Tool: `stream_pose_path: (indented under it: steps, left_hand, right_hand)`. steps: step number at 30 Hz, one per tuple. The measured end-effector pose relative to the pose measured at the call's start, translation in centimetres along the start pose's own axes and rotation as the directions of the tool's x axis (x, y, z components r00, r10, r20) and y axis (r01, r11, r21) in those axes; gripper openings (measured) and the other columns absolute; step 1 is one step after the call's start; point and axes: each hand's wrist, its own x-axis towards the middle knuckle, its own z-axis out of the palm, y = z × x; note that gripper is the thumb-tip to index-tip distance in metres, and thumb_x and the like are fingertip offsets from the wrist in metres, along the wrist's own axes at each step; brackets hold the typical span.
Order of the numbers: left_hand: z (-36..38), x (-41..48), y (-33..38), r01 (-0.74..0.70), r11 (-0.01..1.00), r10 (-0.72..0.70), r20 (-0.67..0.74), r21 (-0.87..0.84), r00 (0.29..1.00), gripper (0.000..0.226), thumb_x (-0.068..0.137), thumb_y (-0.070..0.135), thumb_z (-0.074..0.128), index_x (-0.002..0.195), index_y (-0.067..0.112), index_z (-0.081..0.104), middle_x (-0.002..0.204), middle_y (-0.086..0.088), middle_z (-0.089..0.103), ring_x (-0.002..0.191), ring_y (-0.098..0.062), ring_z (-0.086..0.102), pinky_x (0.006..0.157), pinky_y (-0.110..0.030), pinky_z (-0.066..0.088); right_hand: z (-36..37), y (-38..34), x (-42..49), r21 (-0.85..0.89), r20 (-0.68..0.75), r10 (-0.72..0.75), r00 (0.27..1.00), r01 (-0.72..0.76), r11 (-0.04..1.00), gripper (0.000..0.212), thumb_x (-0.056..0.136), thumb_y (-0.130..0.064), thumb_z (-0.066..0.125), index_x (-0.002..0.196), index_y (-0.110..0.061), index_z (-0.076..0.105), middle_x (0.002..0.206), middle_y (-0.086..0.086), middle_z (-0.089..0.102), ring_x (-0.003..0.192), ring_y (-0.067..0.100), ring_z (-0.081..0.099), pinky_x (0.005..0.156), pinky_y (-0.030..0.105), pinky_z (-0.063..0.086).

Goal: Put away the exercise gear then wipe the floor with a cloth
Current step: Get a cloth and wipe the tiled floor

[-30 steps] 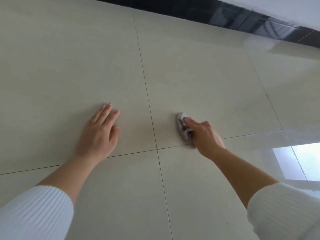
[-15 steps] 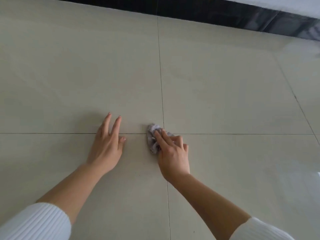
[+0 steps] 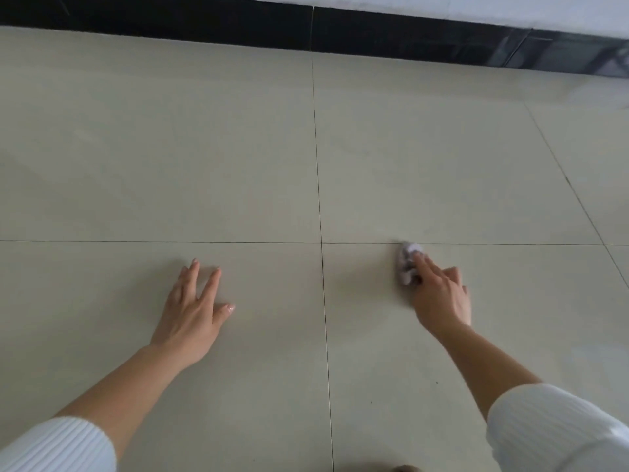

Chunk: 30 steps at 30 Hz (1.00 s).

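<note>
A small crumpled grey-lilac cloth lies on the beige tiled floor, just below a horizontal grout line and right of the vertical one. My right hand presses on it, index finger stretched over the cloth, the other fingers bent behind it; most of the cloth is under the hand. My left hand rests flat on the tile to the left, fingers spread and straight, holding nothing. No exercise gear is in view.
A black skirting strip runs along the far edge of the floor under a white wall. Grout lines cross near the middle between my hands. Both forearms come out of white ribbed sleeves.
My right hand has slid the cloth to the right, from beside the left hand across the vertical grout line. My left hand has stayed planted on the tile.
</note>
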Motion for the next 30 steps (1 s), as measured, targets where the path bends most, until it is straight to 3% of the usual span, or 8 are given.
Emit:
stream_pose_path:
  steps: [5, 11, 13, 16, 20, 22, 26, 30]
  left_hand:
    - [0.0, -1.6, -0.4, 0.027, 0.993, -0.039, 0.101, 0.113, 0.994, 0.073, 0.095, 0.055, 0.029, 0.151, 0.024, -0.008, 0.156, -0.011, -0.022, 0.145, -0.028, -0.014, 0.119, -0.039, 0.002]
    - [0.1, -4.6, -1.2, -0.003, 0.990, -0.022, 0.172, 0.143, 0.985, 0.071, 0.096, 0.055, 0.026, 0.151, 0.023, -0.008, 0.157, -0.009, -0.021, 0.146, -0.026, -0.013, 0.118, -0.038, 0.002]
    - [0.2, -5.7, -2.0, -0.013, 0.988, -0.014, 0.170, 0.154, 0.985, 0.074, 0.092, 0.063, 0.015, 0.151, 0.025, -0.006, 0.157, -0.009, -0.019, 0.146, -0.026, -0.010, 0.118, -0.038, 0.003]
    - [0.4, -6.0, -3.4, -0.038, 0.988, 0.018, 0.137, 0.148, 0.990, 0.101, 0.067, 0.078, -0.018, 0.151, 0.024, -0.002, 0.159, -0.007, -0.012, 0.147, -0.026, -0.004, 0.118, -0.038, 0.005]
    - [0.1, -4.4, -4.2, 0.041, 0.995, -0.045, 0.042, 0.087, 0.998, 0.069, 0.094, 0.057, 0.012, 0.151, 0.022, -0.005, 0.159, -0.007, -0.013, 0.147, -0.023, -0.007, 0.119, -0.037, 0.005]
    - [0.1, -3.9, -4.0, 0.082, 0.995, -0.084, 0.031, 0.063, 0.996, 0.064, 0.098, 0.048, 0.019, 0.151, 0.023, -0.007, 0.158, -0.007, -0.015, 0.146, -0.022, -0.009, 0.119, -0.036, 0.002]
    - [1.0, -3.9, -4.3, 0.083, 0.996, -0.083, 0.017, 0.032, 0.996, 0.064, 0.097, 0.049, 0.016, 0.151, 0.023, -0.008, 0.158, -0.008, -0.018, 0.146, -0.022, -0.012, 0.119, -0.035, 0.001]
    - [1.2, -3.5, -5.5, 0.093, 0.994, -0.090, -0.062, 0.054, 0.994, 0.077, 0.085, 0.061, -0.002, 0.151, 0.020, -0.002, 0.158, -0.013, -0.011, 0.147, -0.027, -0.006, 0.118, -0.037, 0.003]
  right_hand:
    - [1.0, -2.6, -1.8, 0.048, 0.028, 0.220, 0.975, -0.221, 0.974, 0.070, 0.088, -0.006, 0.035, 0.150, -0.034, 0.019, 0.153, -0.013, 0.032, 0.120, 0.026, 0.031, 0.086, 0.037, 0.036]
    - [3.3, -12.7, -7.1, -0.024, 0.151, -0.265, 0.952, 0.272, 0.962, 0.069, 0.092, -0.009, 0.039, 0.152, -0.028, 0.010, 0.159, -0.008, 0.015, 0.123, 0.027, 0.029, 0.091, 0.035, 0.035]
    - [3.9, -15.3, -9.2, 0.008, 0.198, -0.527, 0.827, 0.536, 0.844, 0.067, 0.092, -0.012, 0.042, 0.152, -0.025, 0.015, 0.158, -0.004, 0.019, 0.124, 0.031, 0.030, 0.092, 0.038, 0.033]
    - [4.7, -17.5, -10.9, 0.067, 0.288, -0.799, 0.528, 0.821, 0.567, 0.065, 0.091, -0.012, 0.050, 0.149, -0.021, 0.023, 0.156, -0.001, 0.024, 0.123, 0.032, 0.031, 0.093, 0.038, 0.032]
    - [4.8, -16.1, -8.5, 0.023, 0.265, -0.914, 0.308, 0.945, 0.325, 0.074, 0.068, -0.016, 0.074, 0.137, -0.025, 0.048, 0.140, -0.005, 0.051, 0.102, 0.026, 0.055, 0.073, 0.030, 0.044]
    - [4.8, -13.8, -6.4, -0.020, 0.190, -0.891, 0.413, 0.909, 0.417, 0.077, 0.060, -0.016, 0.078, 0.133, -0.027, 0.053, 0.133, -0.006, 0.057, 0.094, 0.025, 0.061, 0.067, 0.027, 0.046]
    - [3.4, -8.9, -2.1, 0.034, -0.056, -0.463, 0.885, 0.465, 0.885, 0.063, 0.082, -0.012, 0.060, 0.138, -0.035, 0.042, 0.123, -0.008, 0.062, 0.101, 0.028, 0.053, 0.072, 0.032, 0.041]
    - [1.8, -5.7, 2.2, 0.007, -0.054, -0.009, 0.999, 0.009, 1.000, 0.062, 0.092, -0.011, 0.038, 0.147, -0.035, 0.025, 0.146, -0.012, 0.042, 0.118, 0.024, 0.036, 0.080, 0.035, 0.031]
